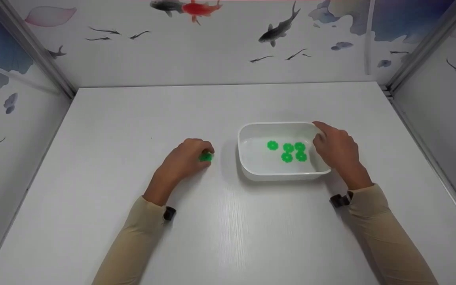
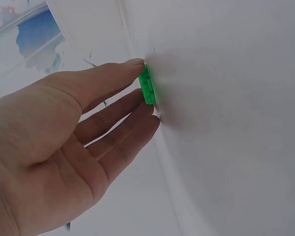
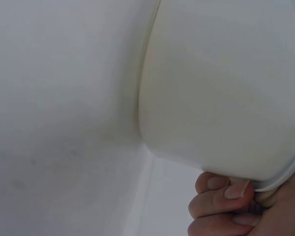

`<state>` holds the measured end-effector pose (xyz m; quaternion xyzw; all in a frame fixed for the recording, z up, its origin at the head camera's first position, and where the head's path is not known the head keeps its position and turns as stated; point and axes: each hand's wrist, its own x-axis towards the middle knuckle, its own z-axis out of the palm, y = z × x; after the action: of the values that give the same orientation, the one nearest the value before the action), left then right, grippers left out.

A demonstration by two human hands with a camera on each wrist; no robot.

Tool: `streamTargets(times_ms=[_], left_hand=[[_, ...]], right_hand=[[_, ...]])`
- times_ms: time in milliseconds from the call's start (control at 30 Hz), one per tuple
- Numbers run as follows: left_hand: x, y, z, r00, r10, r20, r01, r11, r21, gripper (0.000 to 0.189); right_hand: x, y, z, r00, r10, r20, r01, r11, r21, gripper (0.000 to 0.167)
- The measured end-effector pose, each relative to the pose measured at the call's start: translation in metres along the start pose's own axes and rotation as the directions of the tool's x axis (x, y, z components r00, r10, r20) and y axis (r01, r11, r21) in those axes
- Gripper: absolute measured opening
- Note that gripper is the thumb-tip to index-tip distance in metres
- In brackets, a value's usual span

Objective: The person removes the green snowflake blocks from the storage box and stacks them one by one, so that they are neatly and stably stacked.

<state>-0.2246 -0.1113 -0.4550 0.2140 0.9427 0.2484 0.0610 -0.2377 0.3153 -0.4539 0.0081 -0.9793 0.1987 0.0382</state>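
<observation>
My left hand point(image 1: 186, 160) is low over the white table, left of the container. Its thumb and fingertips pinch a small green flower-shaped piece point(image 2: 147, 84), seen edge-on at the table surface in the left wrist view. On the right, a white rectangular container point(image 1: 279, 174) with rounded corners stands upright. Several green flower-shaped pieces point(image 1: 272, 145) lie flat on its floor. My right hand point(image 1: 338, 148) grips the container's right end at the rim. In the right wrist view its curled fingers point(image 3: 219, 201) are tucked against the outer wall under the lip.
A white table point(image 1: 133, 118) spreads around both hands. Panels printed with fish point(image 1: 279, 31) and flowers rise at the back and on both sides, joined by metal corner posts point(image 1: 38, 51). A dark band point(image 1: 339, 200) shows at the right sleeve cuff.
</observation>
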Motion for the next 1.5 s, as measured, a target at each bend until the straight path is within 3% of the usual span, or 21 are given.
streamTargets(times_ms=[1500], left_hand=[[-0.0023, 0.0029, -0.0024, 1.000, 0.001, -0.007, -0.001, 1.000, 0.006, 0.023]], right_hand=[[-0.0020, -0.0003, -0.0004, 1.000, 0.006, 0.001, -0.007, 1.000, 0.019, 0.050]])
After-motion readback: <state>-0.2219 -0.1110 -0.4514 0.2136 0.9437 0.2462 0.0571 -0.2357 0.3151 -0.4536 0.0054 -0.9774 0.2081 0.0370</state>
